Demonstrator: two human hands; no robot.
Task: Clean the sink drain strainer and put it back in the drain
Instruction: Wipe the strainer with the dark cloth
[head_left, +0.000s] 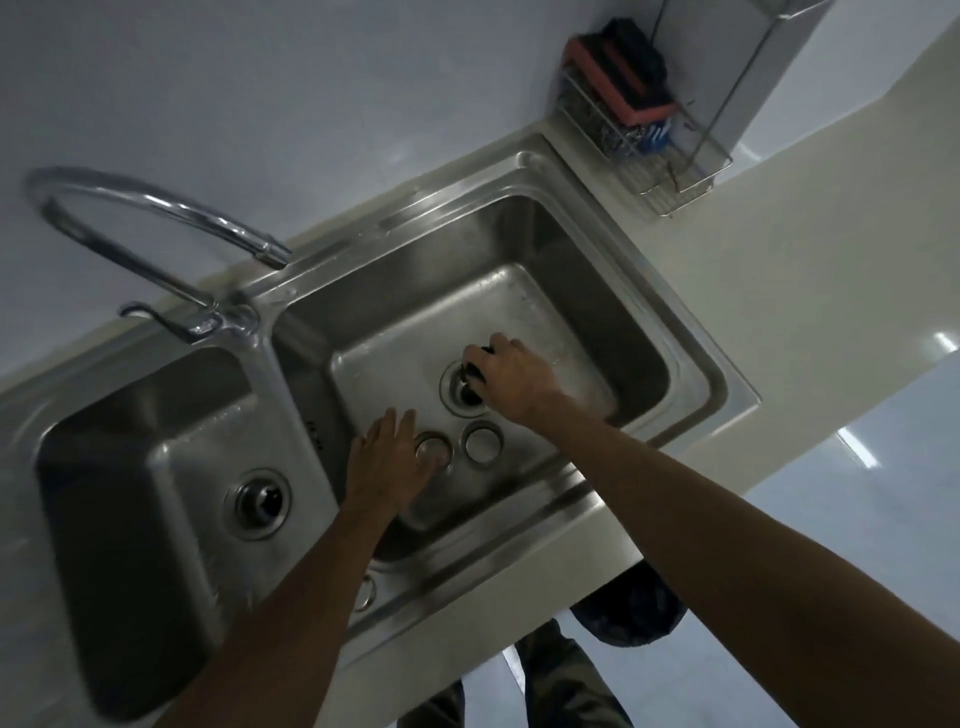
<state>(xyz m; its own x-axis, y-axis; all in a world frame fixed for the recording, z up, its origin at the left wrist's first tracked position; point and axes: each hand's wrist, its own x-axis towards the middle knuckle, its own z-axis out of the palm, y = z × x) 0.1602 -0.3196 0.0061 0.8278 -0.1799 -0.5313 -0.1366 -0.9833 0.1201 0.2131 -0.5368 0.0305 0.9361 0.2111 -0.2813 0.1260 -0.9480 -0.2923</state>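
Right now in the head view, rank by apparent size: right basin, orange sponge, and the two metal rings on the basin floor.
1. right basin
2. orange sponge, though it sits farther from the camera
3. free ring and covered ring: alike, unranked; the left hand partly hides one.

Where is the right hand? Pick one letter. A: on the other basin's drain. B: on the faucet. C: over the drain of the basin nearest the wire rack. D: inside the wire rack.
C: the right hand grips a dark object directly over the drain in the floor of that basin.
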